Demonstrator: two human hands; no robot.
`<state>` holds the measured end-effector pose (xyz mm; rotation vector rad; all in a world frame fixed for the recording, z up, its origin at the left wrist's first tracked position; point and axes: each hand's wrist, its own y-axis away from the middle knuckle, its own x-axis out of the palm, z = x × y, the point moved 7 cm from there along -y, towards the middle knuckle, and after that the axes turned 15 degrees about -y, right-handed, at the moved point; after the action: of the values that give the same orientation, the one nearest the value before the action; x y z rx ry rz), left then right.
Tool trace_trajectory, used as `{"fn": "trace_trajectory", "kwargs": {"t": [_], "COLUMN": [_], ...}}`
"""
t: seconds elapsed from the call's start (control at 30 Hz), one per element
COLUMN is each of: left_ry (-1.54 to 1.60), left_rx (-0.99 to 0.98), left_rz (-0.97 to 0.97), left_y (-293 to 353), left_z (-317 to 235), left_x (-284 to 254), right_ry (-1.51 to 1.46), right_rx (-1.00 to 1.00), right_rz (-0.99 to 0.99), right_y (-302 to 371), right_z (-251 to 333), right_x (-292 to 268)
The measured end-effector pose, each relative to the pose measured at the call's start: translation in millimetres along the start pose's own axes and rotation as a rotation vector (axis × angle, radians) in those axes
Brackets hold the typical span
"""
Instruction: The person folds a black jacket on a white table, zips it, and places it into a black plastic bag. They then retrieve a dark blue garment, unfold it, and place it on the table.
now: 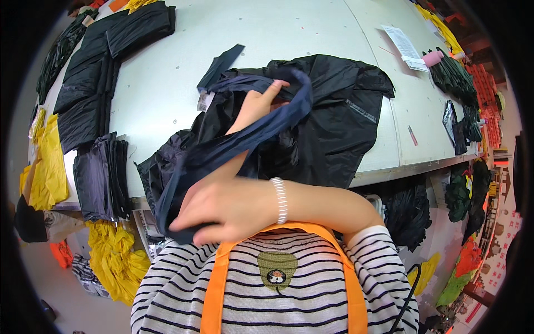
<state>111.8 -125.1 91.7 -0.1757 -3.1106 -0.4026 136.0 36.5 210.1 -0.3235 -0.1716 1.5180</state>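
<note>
My right hand (222, 207), with a white bead bracelet at the wrist, crosses in front of my chest and grips the lower end of a long dark navy fabric strip (261, 131). My left hand (257, 104) is raised farther out over the table and pinches the strip's upper part, where it loops over the fingers. Under both hands a crumpled black garment (339, 111) lies on the pale table (167, 83), partly hanging over the near edge. A small dark fabric piece (221, 65) lies just beyond it.
Stacks of cut black fabric (92, 78) and a folded dark pile (103, 178) sit at the left. Yellow fabric (47, 164) hangs off the left edge, and more yellow fabric (114, 253) lies below. A paper sheet (403, 44), a pink roll (433, 57) and black pieces (453, 78) are at the right.
</note>
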Motion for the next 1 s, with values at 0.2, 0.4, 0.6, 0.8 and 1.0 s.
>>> {"fn": "trace_trajectory", "kwargs": {"t": [0.2, 0.4, 0.6, 0.8, 1.0], "left_ry": [0.151, -0.304, -0.179, -0.644, -1.046], "left_rx": [0.098, 0.215, 0.122, 0.106, 0.28], "left_rz": [0.168, 0.848, 1.218, 0.717, 0.009], "left_y": [-3, 87, 171, 170, 110], "left_z": [12, 12, -6, 14, -16], "left_x": [-2, 20, -25, -121, -92], "right_ry": [0.848, -0.317, -0.233, 0.694, 0.296], "right_rx": [0.137, 0.356, 0.774, 1.273, 0.004], "right_rz": [-1.149, -1.15, -0.961, -1.184, -2.111], "right_y": [138, 249, 289, 428, 497], "right_z": [-11, -38, 24, 44, 212], "right_x": [-141, -139, -95, -104, -131]}}
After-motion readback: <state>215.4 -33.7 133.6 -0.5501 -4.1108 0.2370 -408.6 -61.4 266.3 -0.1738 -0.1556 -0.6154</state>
